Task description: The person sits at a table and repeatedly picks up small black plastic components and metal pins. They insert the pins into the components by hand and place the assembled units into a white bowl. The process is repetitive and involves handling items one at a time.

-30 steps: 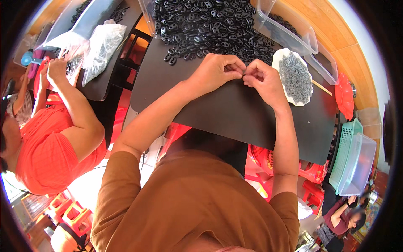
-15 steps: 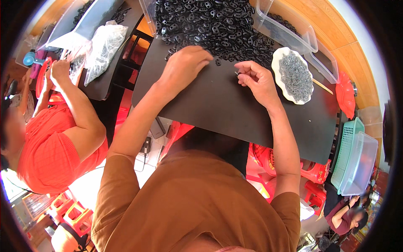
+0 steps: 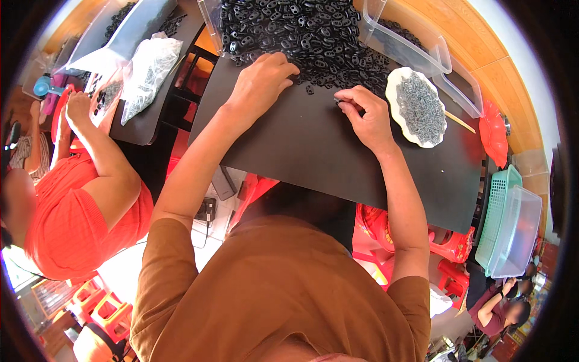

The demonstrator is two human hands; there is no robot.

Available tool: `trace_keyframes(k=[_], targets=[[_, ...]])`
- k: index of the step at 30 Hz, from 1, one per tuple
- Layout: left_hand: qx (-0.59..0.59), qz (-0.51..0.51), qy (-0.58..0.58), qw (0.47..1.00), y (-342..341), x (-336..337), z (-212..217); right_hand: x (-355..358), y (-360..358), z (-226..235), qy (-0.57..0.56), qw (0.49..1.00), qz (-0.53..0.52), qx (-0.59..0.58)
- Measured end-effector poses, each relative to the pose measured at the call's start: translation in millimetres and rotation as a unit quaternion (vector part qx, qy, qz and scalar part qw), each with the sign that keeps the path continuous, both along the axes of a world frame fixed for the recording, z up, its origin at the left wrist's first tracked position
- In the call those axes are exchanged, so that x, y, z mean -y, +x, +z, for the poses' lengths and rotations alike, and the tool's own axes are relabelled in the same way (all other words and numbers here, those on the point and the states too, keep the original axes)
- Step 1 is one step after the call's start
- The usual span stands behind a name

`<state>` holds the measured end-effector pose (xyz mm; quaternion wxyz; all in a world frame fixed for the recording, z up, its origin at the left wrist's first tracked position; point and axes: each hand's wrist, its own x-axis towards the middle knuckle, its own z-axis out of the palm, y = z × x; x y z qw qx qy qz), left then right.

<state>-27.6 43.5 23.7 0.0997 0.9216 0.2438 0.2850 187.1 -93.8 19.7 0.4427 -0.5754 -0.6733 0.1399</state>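
Note:
My left hand [image 3: 260, 84] is at the near edge of a heap of small black oval pieces with two holes [image 3: 295, 36]. Its fingers are bent, the thumb stands a little apart, and nothing shows between them. My right hand [image 3: 367, 116] is over the dark table [image 3: 301, 139], to the right of the left one. Thumb and forefinger pinch a small black piece [image 3: 338, 101], mostly covered by the fingertips. Close to the right hand stands a scalloped white dish [image 3: 395, 114] full of small grey metal parts [image 3: 420, 107].
Clear plastic bins [image 3: 443, 57] flank the heap, and a thin wooden stick [image 3: 461, 122] lies by the dish. A red dish [image 3: 494, 134] and a green basket [image 3: 497, 211] are at the right. A person in red [image 3: 90, 205] works at another table on the left.
My left hand has moved slightly up and left, along the heap's edge. My right hand has shifted a little left, its fingers more closed over the small piece.

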Motion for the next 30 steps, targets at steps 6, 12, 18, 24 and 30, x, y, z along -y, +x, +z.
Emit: trace_keyframes(k=[6, 12, 18, 24, 30], targets=[[-0.028, -0.002, -0.008, 1.0, 4, 4, 1, 1, 0, 1, 0.02, 1.0, 0.0, 0.015], [0.095, -0.018, -0.4, 0.911, 9, 5, 12, 2, -2, 0, -0.01, 0.997, -0.005, -0.073], [0.231, -0.129, -0.653, 0.709, 20, 15, 0, 3, -3, 5, -0.086, 0.96, 0.02, -0.265], [0.224, -0.155, -0.69, 0.67, 26, 19, -9, 3, -1, 5, -0.091, 0.956, 0.025, -0.279], [0.251, -0.166, -0.7, 0.648, 29, 22, -17, 2, -5, 6, -0.098, 0.949, 0.035, -0.297]])
